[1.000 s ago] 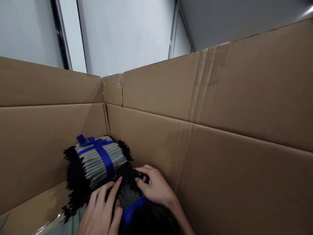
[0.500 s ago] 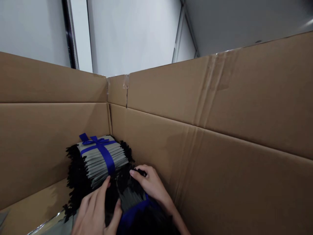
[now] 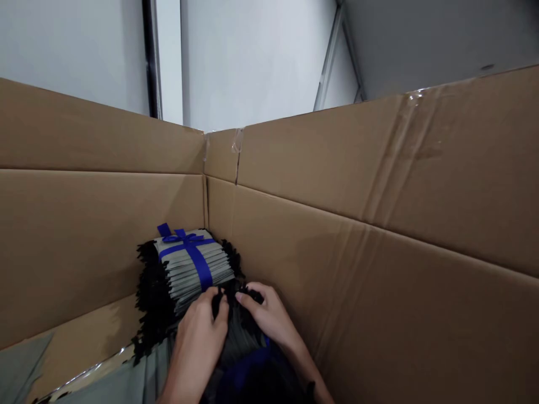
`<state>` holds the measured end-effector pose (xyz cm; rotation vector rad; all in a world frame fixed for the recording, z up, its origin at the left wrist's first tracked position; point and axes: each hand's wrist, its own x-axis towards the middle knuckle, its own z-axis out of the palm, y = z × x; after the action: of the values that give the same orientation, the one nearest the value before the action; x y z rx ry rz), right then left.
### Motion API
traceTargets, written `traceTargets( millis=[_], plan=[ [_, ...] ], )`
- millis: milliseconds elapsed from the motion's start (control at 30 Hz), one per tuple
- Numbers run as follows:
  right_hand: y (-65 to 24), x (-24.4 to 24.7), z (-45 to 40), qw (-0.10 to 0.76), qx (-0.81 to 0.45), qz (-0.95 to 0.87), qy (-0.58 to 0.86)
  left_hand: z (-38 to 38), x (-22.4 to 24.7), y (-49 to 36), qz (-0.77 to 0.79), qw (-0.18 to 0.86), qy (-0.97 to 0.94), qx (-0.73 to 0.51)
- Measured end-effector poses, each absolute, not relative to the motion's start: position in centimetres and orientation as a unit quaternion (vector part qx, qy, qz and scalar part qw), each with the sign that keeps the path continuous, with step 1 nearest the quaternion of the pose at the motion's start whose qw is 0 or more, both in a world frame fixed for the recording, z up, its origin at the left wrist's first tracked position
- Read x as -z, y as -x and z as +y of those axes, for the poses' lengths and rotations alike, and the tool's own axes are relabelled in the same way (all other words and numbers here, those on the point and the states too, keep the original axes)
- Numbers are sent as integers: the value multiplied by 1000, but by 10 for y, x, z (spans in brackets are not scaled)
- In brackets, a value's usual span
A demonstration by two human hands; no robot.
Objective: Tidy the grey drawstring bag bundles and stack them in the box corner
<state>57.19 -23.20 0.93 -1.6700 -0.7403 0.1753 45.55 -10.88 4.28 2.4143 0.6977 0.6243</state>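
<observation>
Down in the corner of a large corrugated cardboard box [image 3: 337,292], two bundles of thin grey packets edged in black fringe. Tight in the corner, the far bundle [image 3: 181,269], its blue ribbon [image 3: 196,261] crossed and bowed on top, the two box walls apparently serving as a brace against slumping. Just in front of it and touching, the near bundle [image 3: 242,336], its own ribbon mostly lost in shadow beneath the hands. Over its upper edge, the left hand [image 3: 197,336], curled closed into the fringe; from the other side, the right hand [image 3: 272,317], cupped against the same edge and pinching the black strands. A two-handed hold, probably for keeping the loose layers squared and pressed up against the first stack. At lower left, a grey plastic sheet [image 3: 21,365] on the box floor; above the corner, clear packing tape [image 3: 237,140] across the cardboard seam.
</observation>
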Motion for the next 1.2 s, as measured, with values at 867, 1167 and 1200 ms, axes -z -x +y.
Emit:
traceTargets(
  millis=[867,1167,1200],
  plan=[
    [-563,-24,-233,645,-121,-346,671,-100,-4,-419,286,584,-687,-324],
    [-557,-43,-225,554,-127,-473,673,-117,5,-414,253,597,-683,-336],
    [-557,-40,-223,558,-122,-472,672,-116,8,-414,261,596,-676,-347]
  ],
)
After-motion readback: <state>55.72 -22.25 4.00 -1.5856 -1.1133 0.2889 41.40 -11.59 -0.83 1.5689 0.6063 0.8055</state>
